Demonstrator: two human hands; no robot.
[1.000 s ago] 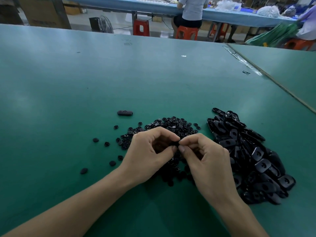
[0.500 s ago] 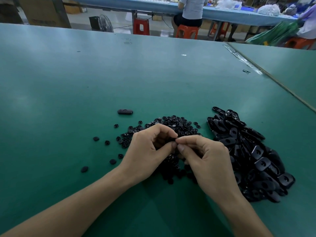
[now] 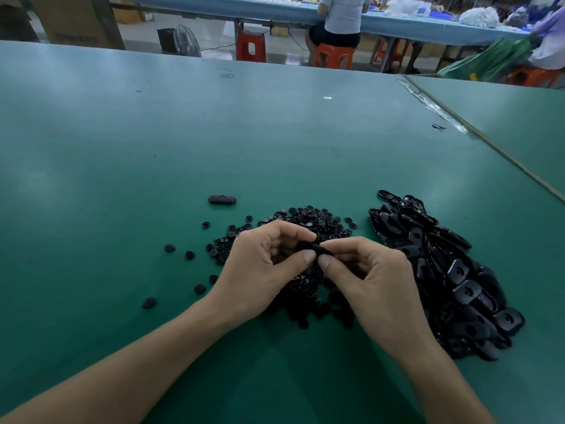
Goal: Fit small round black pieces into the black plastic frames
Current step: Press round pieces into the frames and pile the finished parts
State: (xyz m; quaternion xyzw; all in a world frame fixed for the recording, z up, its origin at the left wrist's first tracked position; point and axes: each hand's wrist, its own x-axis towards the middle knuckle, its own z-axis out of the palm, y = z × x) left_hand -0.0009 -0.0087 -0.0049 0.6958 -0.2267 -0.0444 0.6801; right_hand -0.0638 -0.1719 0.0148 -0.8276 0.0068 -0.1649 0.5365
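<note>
Pinching 1 black frame btwn them, left hand & right hand curl fingers round it, over the round pieces; frame pile lies to the right.

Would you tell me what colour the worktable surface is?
The worktable is teal green, best seen in head view.

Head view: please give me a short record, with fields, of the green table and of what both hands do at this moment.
surface: green table
left hand: left hand pinches a small black part
right hand: right hand pinches the same part from the other side
round pieces: heap of round pieces under and behind the hands; loose pieces scattered to the left
frames: heap of frames right of the hands
apart: single frame lies alone beyond the heap
unclear: whether a round piece is seated; fingers hide it
</note>
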